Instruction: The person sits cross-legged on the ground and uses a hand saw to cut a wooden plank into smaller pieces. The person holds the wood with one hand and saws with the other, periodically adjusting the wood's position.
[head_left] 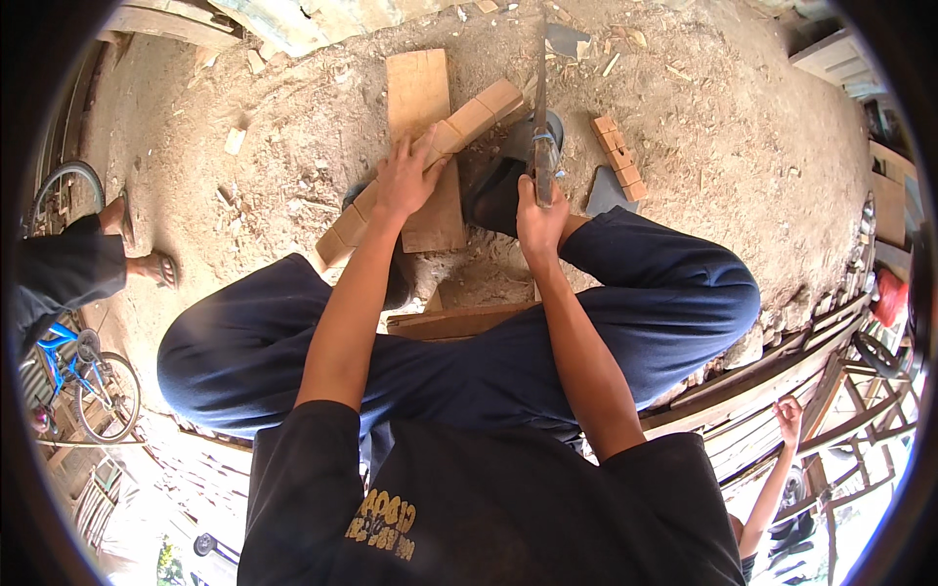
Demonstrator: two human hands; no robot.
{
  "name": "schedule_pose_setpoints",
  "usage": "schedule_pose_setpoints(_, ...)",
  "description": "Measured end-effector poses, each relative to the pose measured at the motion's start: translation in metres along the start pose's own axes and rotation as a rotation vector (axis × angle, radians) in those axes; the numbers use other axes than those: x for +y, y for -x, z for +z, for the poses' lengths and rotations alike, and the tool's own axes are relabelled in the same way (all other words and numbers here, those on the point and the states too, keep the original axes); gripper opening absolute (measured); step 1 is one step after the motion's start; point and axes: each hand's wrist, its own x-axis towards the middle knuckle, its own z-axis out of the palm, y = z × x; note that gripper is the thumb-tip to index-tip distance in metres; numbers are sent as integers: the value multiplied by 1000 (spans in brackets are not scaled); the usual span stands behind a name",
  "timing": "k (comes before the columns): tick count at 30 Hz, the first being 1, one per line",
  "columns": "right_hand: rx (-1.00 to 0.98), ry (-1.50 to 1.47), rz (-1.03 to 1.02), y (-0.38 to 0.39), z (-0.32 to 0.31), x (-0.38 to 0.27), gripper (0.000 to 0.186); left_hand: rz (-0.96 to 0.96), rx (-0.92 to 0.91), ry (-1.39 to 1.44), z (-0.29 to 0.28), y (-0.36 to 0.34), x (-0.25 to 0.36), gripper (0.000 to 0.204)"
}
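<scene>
Scored beam (469,121) crosses a board (418,90), grooved block (619,158) nearby.

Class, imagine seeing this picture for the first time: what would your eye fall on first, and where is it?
First, probably, the long grooved wooden bar slanting across a flat board near the upper middle, with the left hand on it. Just right of it, the right hand grips a long, thin tool pointing toward the top edge. A blue bicycle stands out at the lower left.
</scene>
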Motion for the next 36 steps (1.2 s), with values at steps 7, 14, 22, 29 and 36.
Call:
schedule_pose_setpoints(7, -21, -18, 23, 2, 1, -10, 23, -57, 30, -14, 2, -1, 1, 82)
schedule_pose_setpoints(14, -57, -26, 14, 2, 0, -13, 22, -35, 31, -29, 2, 3, 2, 84)
schedule_pose_setpoints(22, -71, -52, 74, 0, 1, -7, 22, 13, 309, 1033, -75, -7, 143, 25)
schedule_pose_setpoints(29, -56, -63, 89, -2, -2, -4, 24, 1008, -890, 1509, -208, 82, 290, 26)
schedule_pose_setpoints(36, -96, -79, 69, -2, 0, 1, 25, 1139, -991, 1508, -229, 110, 282, 27)
